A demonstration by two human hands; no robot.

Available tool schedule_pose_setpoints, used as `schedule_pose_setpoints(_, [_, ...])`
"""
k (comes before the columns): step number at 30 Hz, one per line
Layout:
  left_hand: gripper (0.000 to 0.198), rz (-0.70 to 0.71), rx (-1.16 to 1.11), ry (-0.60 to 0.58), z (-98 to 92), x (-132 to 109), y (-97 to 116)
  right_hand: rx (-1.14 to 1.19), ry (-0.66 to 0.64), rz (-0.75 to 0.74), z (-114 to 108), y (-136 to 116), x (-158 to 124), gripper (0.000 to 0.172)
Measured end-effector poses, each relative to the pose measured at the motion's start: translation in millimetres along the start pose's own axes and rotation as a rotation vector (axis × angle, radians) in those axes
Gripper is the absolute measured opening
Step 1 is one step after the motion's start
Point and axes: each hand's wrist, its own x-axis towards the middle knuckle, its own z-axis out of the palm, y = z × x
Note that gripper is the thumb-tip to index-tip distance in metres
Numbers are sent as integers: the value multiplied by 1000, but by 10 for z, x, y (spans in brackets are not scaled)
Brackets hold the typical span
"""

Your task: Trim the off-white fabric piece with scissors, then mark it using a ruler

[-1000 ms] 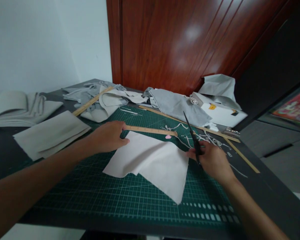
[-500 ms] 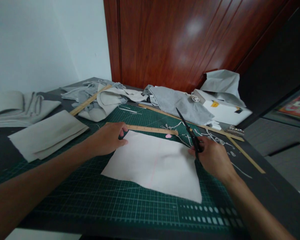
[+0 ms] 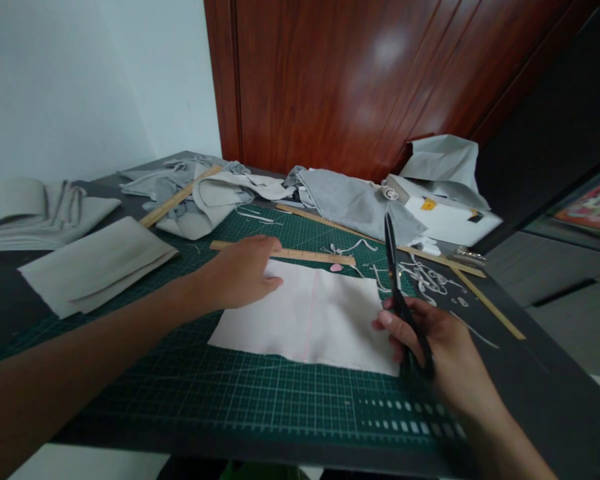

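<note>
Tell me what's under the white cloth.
The white cloth lies flat on the green cutting mat. The left hand rests on its far left corner; the right hand holds scissors at its right edge. Anything beneath the cloth is covered.

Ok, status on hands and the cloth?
Left hand on far corner of white cloth. Right hand grips scissors at its right edge. Wooden ruler along far edge.

scissors [image 3: 399, 293] handles hidden inside fingers [image 3: 391, 321]

place: home sewing workspace | evidence: cutting mat [image 3: 230, 393], fabric scraps [image 3: 350, 203], wooden ruler [image 3: 300, 254], wooden door [image 3: 360, 80]
</note>
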Motion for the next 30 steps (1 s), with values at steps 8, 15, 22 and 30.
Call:
schedule_pose_setpoints(8, [51, -113, 257, -173, -126, -13, 210, 160, -169, 128, 52, 125, -484, 63])
schedule_pose_setpoints(15, [77, -243, 209, -271, -183, -272, -58, 157, -218, 199, 29, 261, -566, 62])
schedule_pose_setpoints(22, [45, -255, -34, -381, -204, -176, 14, 262, -225, 144, 139, 159, -621, 62])
schedule_pose_setpoints(30, [52, -280, -15, -198, -273, -307, 69, 295, -251, 155, 110, 257, -772, 58])
